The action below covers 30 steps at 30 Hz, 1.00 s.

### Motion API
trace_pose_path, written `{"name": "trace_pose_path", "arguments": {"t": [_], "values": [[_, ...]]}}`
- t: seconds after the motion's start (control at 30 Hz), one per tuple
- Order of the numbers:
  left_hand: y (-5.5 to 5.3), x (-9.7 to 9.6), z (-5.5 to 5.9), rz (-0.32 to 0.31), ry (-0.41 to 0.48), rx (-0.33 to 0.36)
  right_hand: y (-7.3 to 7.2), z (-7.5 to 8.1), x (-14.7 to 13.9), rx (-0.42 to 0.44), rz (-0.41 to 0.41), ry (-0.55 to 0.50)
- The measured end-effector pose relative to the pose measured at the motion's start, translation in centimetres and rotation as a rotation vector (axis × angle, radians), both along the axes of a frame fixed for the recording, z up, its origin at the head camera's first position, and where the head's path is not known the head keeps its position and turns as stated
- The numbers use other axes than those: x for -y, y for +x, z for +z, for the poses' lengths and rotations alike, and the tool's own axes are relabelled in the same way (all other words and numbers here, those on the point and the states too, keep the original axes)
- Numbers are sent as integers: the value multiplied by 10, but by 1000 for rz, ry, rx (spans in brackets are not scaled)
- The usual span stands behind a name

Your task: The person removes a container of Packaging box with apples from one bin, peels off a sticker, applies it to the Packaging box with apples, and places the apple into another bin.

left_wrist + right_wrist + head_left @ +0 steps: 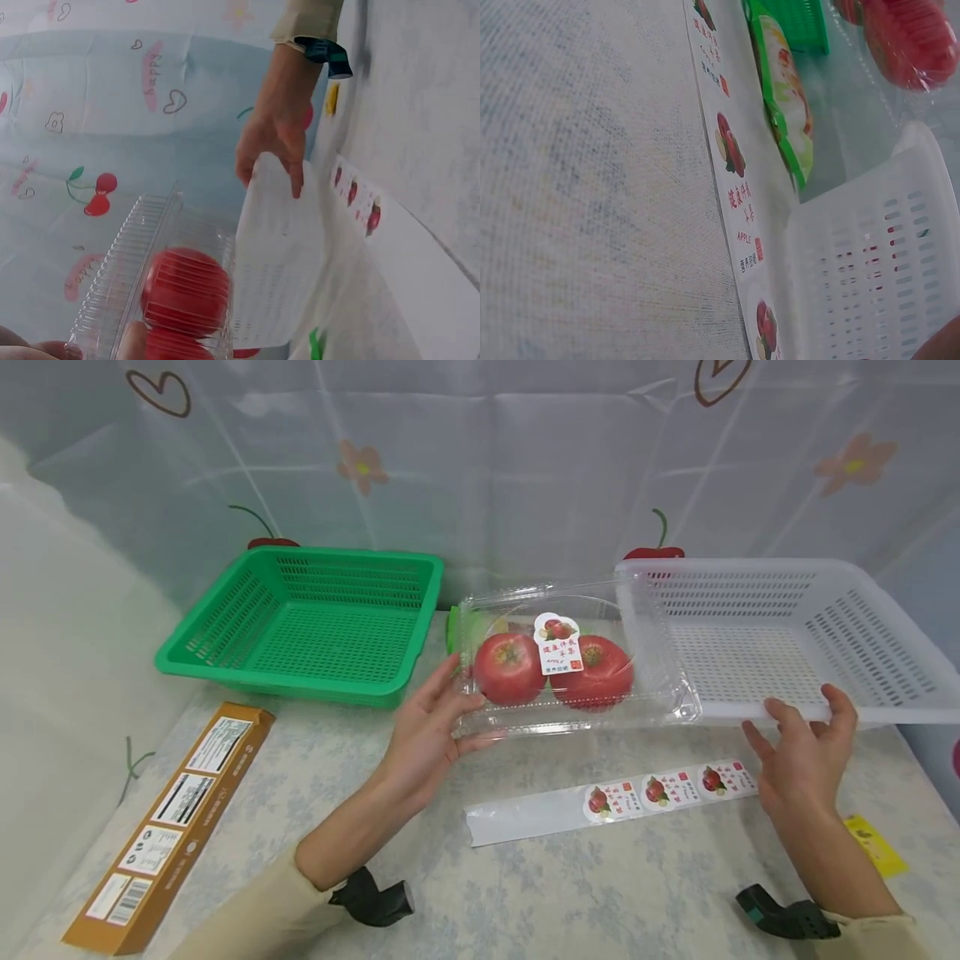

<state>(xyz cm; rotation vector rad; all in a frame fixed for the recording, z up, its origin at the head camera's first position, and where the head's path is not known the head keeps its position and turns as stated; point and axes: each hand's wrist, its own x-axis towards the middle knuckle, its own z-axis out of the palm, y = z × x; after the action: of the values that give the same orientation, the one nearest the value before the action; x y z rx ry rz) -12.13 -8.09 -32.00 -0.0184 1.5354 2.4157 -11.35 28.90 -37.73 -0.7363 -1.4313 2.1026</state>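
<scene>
My left hand [420, 735] grips the left end of a clear plastic clamshell box [663, 681], held up above the table. Inside it are two red apples [510, 668], side by side. A white label [561, 658] with an apple picture sits on the lid. At the right, my right hand [806, 752] pinches the near rim of a white perforated basket [742, 660], fingers over the inside and thumb outside. In the left wrist view the clamshell hides part of that basket. A strip of apple stickers [615, 800] lies on the table between my forearms.
A green perforated basket [337, 643] stands at the back left. In front of it lies a long brown carton [172, 827]. A green-edged packet [784, 90] lies behind the clamshell. A small yellow packet [876, 845] is beside my right forearm. A printed curtain [495, 477] hangs behind.
</scene>
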Motion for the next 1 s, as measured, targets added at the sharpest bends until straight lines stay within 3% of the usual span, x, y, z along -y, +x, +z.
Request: {"name": "trace_pose_path", "arguments": {"t": [0.27,0.53,0.7,0.87,1.0], "values": [[-23,-45,18,1,11,-11,0,1,-1,3,-14,-28],[-46,-117,36,13,113,35,1,-1,-4,26,-36,-31],[-58,-166,33,49,127,55,0,-2,-3,25,-38,-34],[-67,-207,22,47,110,24,-2,-3,-2,-10,-35,-39],[-72,-232,12,66,64,38,-3,-4,-1,-13,-32,-32]]}}
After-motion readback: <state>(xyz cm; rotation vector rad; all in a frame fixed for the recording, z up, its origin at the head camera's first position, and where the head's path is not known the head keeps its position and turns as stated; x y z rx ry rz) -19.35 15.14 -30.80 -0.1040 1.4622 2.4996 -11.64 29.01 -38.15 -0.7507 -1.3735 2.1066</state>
